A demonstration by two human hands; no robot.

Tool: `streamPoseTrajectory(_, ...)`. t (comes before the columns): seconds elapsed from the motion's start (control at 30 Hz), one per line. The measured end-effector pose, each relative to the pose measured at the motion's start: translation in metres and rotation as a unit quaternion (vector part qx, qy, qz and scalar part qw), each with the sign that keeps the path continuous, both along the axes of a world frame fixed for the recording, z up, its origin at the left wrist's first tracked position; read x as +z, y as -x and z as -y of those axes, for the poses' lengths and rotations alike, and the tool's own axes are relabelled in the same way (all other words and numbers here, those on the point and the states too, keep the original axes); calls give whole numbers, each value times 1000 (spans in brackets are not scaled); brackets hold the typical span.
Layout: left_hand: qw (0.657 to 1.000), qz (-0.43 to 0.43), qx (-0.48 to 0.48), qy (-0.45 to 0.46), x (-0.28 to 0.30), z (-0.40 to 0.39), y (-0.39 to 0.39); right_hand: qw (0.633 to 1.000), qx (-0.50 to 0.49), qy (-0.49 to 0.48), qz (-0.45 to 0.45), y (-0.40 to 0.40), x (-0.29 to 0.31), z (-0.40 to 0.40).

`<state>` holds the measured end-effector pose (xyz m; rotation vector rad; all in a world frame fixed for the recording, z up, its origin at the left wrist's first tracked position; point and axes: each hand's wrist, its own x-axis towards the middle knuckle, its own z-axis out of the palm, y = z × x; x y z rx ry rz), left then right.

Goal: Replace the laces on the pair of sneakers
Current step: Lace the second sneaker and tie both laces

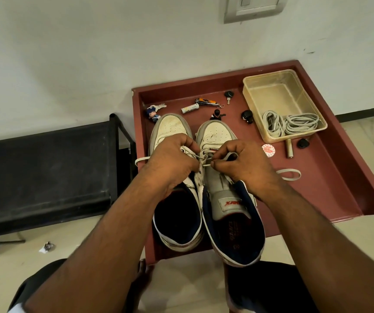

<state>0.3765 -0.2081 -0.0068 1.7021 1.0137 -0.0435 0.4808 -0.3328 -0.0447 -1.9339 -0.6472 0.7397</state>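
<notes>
1. Knees and dark trousers (269, 288) sit nearest me at the bottom edge, with a bare foot (144, 271) on the pale floor between them.
2. Both my forearms reach forward over the near edge of the red-brown tray (339, 181), where the pair of sneakers stands side by side, heels toward me and toes toward the wall.
3. Left of the pair is the left sneaker (172, 125), white and grey with a dark lining; its opening gapes, and I cannot tell whether any lace runs through it.
4. Just beside it is the right sneaker (217, 132), its grey tongue (225, 195) with an orange label turned up toward me.
5. My left hand (170, 163) is curled, fingertips pinching the white lace (205, 154) at the lower eyelets of the right sneaker.
6. My right hand (242, 163) is curled too, thumb and forefinger pinching the same lace from the other side.
7. One loose end (142, 159) of lace trails out over the tray's left rim; another loop (288, 173) lies on the tray floor to the right of my right wrist.
8. Farther right lie a round red-and-white sticker (268, 150), a small metal cylinder (289, 149) and a black cap (303, 143).
9. Beyond those, a clear plastic tub (271, 86) holds coiled grey laces (291, 124) in its near end.
10. Past the toes are a doll keychain (153, 112), a battery (190, 108), a nail clipper (206, 102), a black-headed key (228, 96) and two small dark figurines (247, 116).
11. A black rack (46, 163) stands left of the tray, and a wall plate (254, 7) is high on the white wall.
</notes>
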Motion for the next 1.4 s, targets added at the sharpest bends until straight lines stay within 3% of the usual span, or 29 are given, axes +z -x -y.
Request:
streamPoseTrajectory(0.23, 1000, -10, 1, -2, 1, 0, -2, 999, -15, -19, -20, 2, -5, 3)
streamPoseTrajectory(0.6, 999, 14, 35, -20, -6, 0, -3, 999, 34, -2, 25, 3, -1, -3)
streamPoseTrajectory(0.73, 996, 3, 43, -79, -10, 7, -6, 999, 42, -1, 28, 0, -1, -6)
streamPoseTrajectory(0.83, 978, -45, 48, -198, -4, 13, -5, 995, 89, 24, 40, -4, 0, -7)
streamPoseTrajectory(0.97, 961, -8, 127, -244, 19, -22, 16, 993, 115, 31, 7, -8, 2, -7)
streamPoseTrajectory(1.03, 937, 16, 211, -278, 35, -53, 34, 993, 113, 34, 0, -8, 2, -8)
streamPoseTrajectory(1.1, 898, -43, 247, -362, 45, -71, 51, 992, 119, 42, 11, -9, 2, -10)
streamPoseTrajectory(1.17, 870, -158, 165, -437, 45, -67, 51, 990, 128, 55, 22, -11, 5, -12)
streamPoseTrajectory(1.23, 880, -189, 18, -435, 37, -49, 35, 988, 137, 62, 27, -13, 8, -14)
streamPoseTrajectory(1.3, 914, -168, -107, -354, 23, -30, 17, 987, 143, 68, 34, -14, 9, -14)
streamPoseTrajectory(1.4, 945, -151, -156, -246, 10, -18, 3, 988, 138, 65, 37, -14, 8, -13)
